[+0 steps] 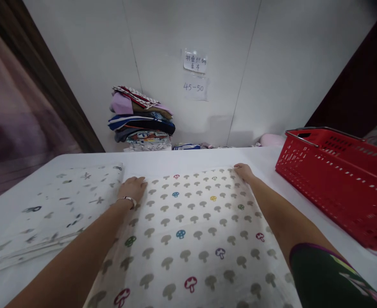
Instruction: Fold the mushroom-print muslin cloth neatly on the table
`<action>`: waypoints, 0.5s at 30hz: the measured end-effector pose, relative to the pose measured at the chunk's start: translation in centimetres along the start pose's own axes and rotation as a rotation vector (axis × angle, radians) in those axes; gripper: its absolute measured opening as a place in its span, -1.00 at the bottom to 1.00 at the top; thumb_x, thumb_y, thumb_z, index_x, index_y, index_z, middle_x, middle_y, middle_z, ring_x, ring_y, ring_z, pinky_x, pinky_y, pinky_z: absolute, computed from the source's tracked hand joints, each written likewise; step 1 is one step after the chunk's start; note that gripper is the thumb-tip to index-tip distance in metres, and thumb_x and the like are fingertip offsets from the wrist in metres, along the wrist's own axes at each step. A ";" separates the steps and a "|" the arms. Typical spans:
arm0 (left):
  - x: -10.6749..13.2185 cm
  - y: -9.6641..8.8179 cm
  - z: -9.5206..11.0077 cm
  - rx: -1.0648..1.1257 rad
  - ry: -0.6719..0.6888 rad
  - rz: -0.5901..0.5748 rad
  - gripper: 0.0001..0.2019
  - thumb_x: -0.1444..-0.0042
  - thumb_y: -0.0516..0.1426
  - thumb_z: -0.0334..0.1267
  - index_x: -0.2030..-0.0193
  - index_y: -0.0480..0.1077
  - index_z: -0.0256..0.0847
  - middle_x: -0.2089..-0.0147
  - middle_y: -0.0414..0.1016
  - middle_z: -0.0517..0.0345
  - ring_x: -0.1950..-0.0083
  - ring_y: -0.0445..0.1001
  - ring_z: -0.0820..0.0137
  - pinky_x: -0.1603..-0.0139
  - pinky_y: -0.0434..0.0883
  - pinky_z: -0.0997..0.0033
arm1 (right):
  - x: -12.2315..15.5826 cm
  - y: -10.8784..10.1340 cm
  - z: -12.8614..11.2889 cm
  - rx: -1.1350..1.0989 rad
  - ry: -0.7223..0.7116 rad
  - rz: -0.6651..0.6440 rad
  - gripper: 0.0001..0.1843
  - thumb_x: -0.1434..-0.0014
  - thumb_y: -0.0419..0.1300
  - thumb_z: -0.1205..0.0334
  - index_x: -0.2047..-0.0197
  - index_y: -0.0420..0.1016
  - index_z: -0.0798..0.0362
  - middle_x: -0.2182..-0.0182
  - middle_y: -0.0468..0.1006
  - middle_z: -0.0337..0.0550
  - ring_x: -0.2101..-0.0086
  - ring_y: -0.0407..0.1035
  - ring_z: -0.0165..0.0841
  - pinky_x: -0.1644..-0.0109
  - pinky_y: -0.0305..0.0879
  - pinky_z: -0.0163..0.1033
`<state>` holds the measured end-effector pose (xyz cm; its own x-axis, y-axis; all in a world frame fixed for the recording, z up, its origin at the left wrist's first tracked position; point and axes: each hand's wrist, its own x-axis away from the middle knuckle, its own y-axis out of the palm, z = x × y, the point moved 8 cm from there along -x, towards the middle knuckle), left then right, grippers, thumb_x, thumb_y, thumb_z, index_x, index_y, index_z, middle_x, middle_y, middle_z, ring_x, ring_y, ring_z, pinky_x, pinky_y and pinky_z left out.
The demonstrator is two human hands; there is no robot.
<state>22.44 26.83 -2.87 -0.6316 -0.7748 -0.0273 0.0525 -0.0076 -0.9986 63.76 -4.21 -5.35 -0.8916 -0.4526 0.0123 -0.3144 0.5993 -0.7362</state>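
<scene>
A white cloth printed with small mushrooms (191,226) lies spread flat on the white table (175,156) in front of me. My left hand (132,187), with a thin bracelet at the wrist, rests on the cloth's far left corner, its fingers curled over the edge. My right hand (243,171) lies at the far right corner, fingers bent down onto the cloth's edge. Both arms stretch across the cloth.
Another white cloth with a dark scattered print (57,209) lies folded at the left. A red plastic basket (336,179) stands at the right. A stack of folded clothes (140,119) sits against the white wall, below two paper notes (195,75).
</scene>
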 end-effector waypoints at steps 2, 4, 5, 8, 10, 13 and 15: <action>-0.3 -0.4 0.2 0.008 0.030 0.035 -0.54 -0.11 -0.14 -0.13 -0.02 0.38 -0.23 -0.03 0.38 -0.11 -0.10 0.29 0.13 -0.08 0.23 0.20 | 0.2 -0.1 0.0 -0.029 -0.010 0.004 -0.66 0.04 0.13 0.27 0.15 0.50 0.10 0.31 0.54 -0.15 0.44 0.36 -0.42 0.38 0.25 -0.37; -0.2 -1.0 0.2 0.056 0.051 0.073 -0.59 -0.09 -0.11 -0.15 0.07 0.43 -0.24 0.00 0.40 -0.09 -0.08 0.30 0.15 -0.10 0.22 0.26 | 0.4 -0.2 0.0 -0.049 -0.015 0.007 -0.67 0.04 0.14 0.25 0.17 0.50 0.10 0.32 0.54 -0.14 0.46 0.35 -0.42 0.40 0.25 -0.37; -0.2 -1.3 0.2 0.087 0.054 0.084 -0.61 -0.08 -0.11 -0.17 0.10 0.44 -0.24 0.00 0.41 -0.08 -0.08 0.30 0.17 -0.11 0.22 0.29 | 0.4 -0.2 -0.1 -0.056 -0.016 0.009 -0.68 0.04 0.14 0.24 0.18 0.50 0.10 0.32 0.54 -0.14 0.47 0.34 -0.42 0.41 0.24 -0.37; 0.0 -1.7 -0.6 0.163 0.011 0.069 -0.62 -0.09 -0.12 -0.14 0.11 0.42 -0.21 0.04 0.45 -0.02 0.00 0.38 0.22 -0.03 0.27 0.34 | 0.6 -0.3 -0.2 -0.070 -0.024 0.014 -0.72 0.03 0.12 0.24 0.22 0.49 0.11 0.33 0.53 -0.14 0.47 0.33 -0.43 0.43 0.22 -0.38; 0.1 -1.7 -1.5 0.188 -0.042 0.035 -0.61 -0.09 -0.11 -0.09 0.09 0.40 -0.18 0.12 0.49 0.02 0.09 0.43 0.22 0.08 0.32 0.34 | 0.7 -0.3 -0.4 -0.076 -0.037 0.016 -0.73 0.02 0.10 0.24 0.23 0.49 0.10 0.33 0.52 -0.16 0.45 0.33 -0.44 0.42 0.22 -0.40; 0.0 -1.4 -2.5 0.188 -0.088 -0.031 -0.58 -0.05 -0.08 0.00 0.11 0.42 -0.16 0.18 0.51 0.02 0.16 0.46 0.19 0.15 0.34 0.32 | 1.0 -0.3 -0.7 -0.072 -0.052 0.009 -0.73 0.00 0.09 0.22 0.23 0.48 0.09 0.34 0.52 -0.18 0.45 0.33 -0.45 0.43 0.21 -0.42; -0.2 -1.4 -2.8 0.151 -0.088 -0.047 -0.54 -0.02 -0.07 0.09 0.15 0.44 -0.17 0.18 0.52 0.00 0.17 0.47 0.16 0.18 0.34 0.30 | 1.2 -0.3 -0.7 -0.052 -0.050 -0.003 -0.73 -0.01 0.08 0.20 0.24 0.49 0.11 0.39 0.52 -0.17 0.47 0.32 -0.44 0.46 0.20 -0.41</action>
<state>20.32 28.83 -1.56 -0.5659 -0.8239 0.0296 0.1442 -0.1343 -0.9804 62.58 -4.44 -4.60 -0.8737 -0.4861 -0.0199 -0.3348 0.6304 -0.7004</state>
